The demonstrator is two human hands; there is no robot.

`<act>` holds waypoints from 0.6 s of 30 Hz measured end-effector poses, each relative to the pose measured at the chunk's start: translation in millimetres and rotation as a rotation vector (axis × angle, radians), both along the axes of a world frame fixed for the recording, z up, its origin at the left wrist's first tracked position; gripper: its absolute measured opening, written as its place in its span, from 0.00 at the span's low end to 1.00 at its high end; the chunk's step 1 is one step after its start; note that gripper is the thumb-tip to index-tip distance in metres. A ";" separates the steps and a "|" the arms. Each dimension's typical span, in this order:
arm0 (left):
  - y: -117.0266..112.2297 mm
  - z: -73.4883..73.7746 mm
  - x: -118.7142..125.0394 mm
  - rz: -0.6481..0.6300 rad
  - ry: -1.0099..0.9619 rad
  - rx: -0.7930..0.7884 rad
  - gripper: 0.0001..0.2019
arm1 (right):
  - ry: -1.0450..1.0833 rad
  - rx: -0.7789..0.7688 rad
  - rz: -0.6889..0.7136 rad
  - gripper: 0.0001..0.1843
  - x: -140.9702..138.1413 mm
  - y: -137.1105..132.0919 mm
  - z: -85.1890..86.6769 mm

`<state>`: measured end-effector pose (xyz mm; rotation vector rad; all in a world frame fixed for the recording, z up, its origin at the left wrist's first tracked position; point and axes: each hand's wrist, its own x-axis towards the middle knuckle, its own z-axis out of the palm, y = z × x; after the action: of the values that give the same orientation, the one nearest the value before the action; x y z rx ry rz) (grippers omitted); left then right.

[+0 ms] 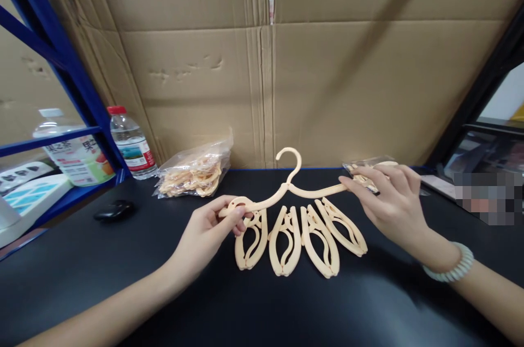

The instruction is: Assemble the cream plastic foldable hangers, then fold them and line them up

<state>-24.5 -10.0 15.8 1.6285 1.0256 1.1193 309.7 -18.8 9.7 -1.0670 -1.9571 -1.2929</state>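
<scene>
A cream plastic folding hanger (314, 192) is spread out with its hook pointing up, held between both hands above the dark table. My left hand (208, 227) pinches the end of its left arm between thumb and fingers. The tip of the right arm is gripped by the fingers of my right hand (388, 202), and a pale beaded bracelet circles that wrist. Below the spread hanger, several folded hangers (285, 243) of the same cream plastic lie fanned in a row on the table. Part of the leftmost folded one is covered by my left hand.
A clear bag of cream hangers (196, 172) lies at the back left, and a second bag (364, 175) is partly behind my right hand. Left stand a red-capped water bottle (133, 148), a black mouse (114, 210) and a blue rack (82, 85). Cardboard (196, 74) walls the back.
</scene>
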 end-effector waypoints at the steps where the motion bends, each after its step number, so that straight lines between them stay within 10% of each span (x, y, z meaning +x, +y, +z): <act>1: -0.3 -0.5 0.4 -0.003 -0.001 -0.009 0.12 | 0.004 0.020 -0.018 0.17 0.2 -0.6 -0.4; 18: -0.3 -4.9 3.5 0.059 -0.114 -0.039 0.11 | 0.726 -0.594 0.529 0.19 -15.4 4.3 -12.8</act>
<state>-21.1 -10.3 10.9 1.4944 1.0207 1.2095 294.3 -14.6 -3.1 -0.9748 -1.8535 0.0004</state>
